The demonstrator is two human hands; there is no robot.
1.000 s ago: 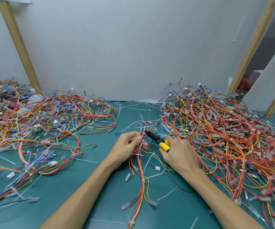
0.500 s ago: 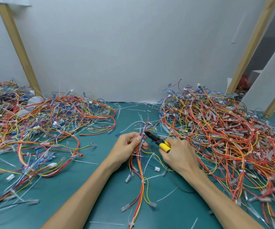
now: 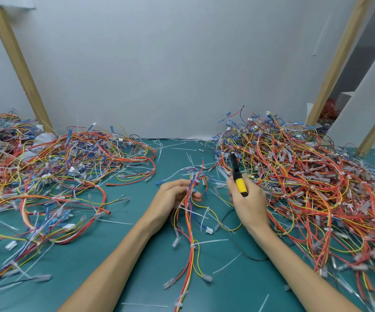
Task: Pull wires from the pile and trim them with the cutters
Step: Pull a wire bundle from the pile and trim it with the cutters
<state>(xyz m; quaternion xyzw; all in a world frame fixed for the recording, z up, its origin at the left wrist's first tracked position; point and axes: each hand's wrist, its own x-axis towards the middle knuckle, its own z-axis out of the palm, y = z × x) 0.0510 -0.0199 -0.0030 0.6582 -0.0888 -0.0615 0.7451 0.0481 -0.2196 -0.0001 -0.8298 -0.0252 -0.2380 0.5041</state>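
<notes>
My left hand (image 3: 174,195) grips a wire bundle (image 3: 191,235) of red, yellow and blue strands near its upper end; the bundle trails toward me across the green mat. My right hand (image 3: 248,202) is closed around yellow-handled cutters (image 3: 238,179), whose black jaws point up and away, apart from the bundle. A big tangled pile of wires (image 3: 306,188) lies to the right, touching my right hand's far side. Another spread of wires (image 3: 64,176) covers the left.
Cut white cable ties (image 3: 206,242) and loose connectors litter the green mat (image 3: 137,266) between my arms. A grey wall stands behind, with slanted wooden posts at the left (image 3: 19,68) and right (image 3: 337,61).
The cutters have swung away from the bundle: the jaws were at my left fingertips and now point upward to the right. My left hand keeps hold of the wires.
</notes>
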